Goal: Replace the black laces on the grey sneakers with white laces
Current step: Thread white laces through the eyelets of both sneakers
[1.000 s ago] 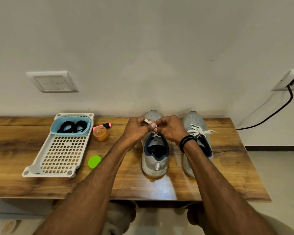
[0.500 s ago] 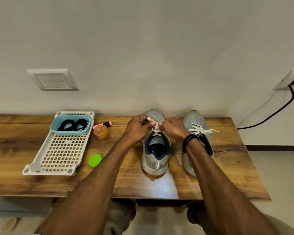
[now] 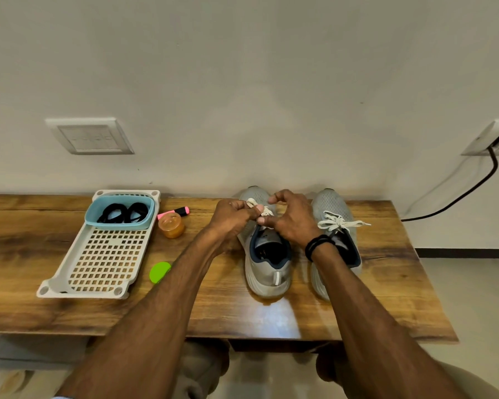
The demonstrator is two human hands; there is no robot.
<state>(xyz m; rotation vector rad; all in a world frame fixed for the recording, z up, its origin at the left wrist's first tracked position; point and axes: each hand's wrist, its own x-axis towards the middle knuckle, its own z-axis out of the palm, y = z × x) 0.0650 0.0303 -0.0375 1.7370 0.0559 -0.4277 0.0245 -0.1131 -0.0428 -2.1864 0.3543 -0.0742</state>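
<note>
Grey left sneaker (image 3: 267, 263) and right sneaker (image 3: 329, 208) stand side by side at the rear edge of the counter (image 3: 213, 312), toes to the wall. Left hand (image 3: 234, 218) and right hand (image 3: 293, 223) both pinch the white lace (image 3: 267, 211) above the left sneaker's tongue. Right sneaker carries a tied lace (image 3: 340, 223). Black laces (image 3: 124, 213) lie in the blue tub (image 3: 118, 224) on the white tray (image 3: 98, 292), near the counter's rear left.

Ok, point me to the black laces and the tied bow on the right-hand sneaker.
black laces (image 3: 128, 213): head view, where the coils meet.
white bow (image 3: 338, 221): head view, on its knot.
</note>
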